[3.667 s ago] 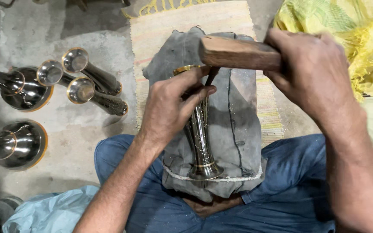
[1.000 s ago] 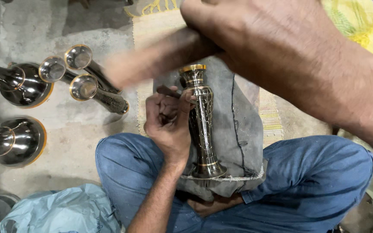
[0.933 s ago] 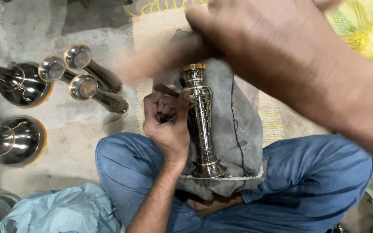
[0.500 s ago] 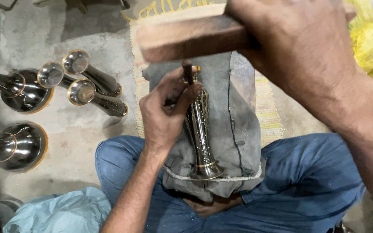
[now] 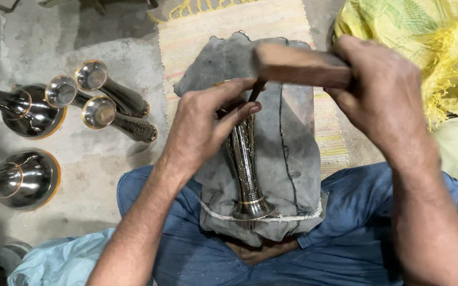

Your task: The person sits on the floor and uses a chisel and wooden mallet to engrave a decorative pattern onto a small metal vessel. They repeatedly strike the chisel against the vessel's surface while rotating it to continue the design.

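Note:
A slender dark metal vase (image 5: 245,164) with engraved pattern and brass rings lies on a grey cloth pad (image 5: 287,137) across my lap. My left hand (image 5: 205,124) rests on the vase's upper part and pinches a thin dark chisel-like tool (image 5: 254,92) against it. My right hand (image 5: 380,98) grips a brown wooden mallet block (image 5: 298,64), whose end sits right over the top of the thin tool. The vase's mouth is hidden under my left hand.
Three similar small vases (image 5: 109,108) stand on the concrete floor at left, with two larger round-bodied metal vases (image 5: 22,108) (image 5: 19,177) beside them. A striped mat (image 5: 250,21) lies ahead, yellow sacks (image 5: 436,53) at right, light blue cloth (image 5: 59,259) at lower left.
The mallet, raised high and blurred a second ago, has come down onto the tool. My left hand has shifted up the vase and stays on it.

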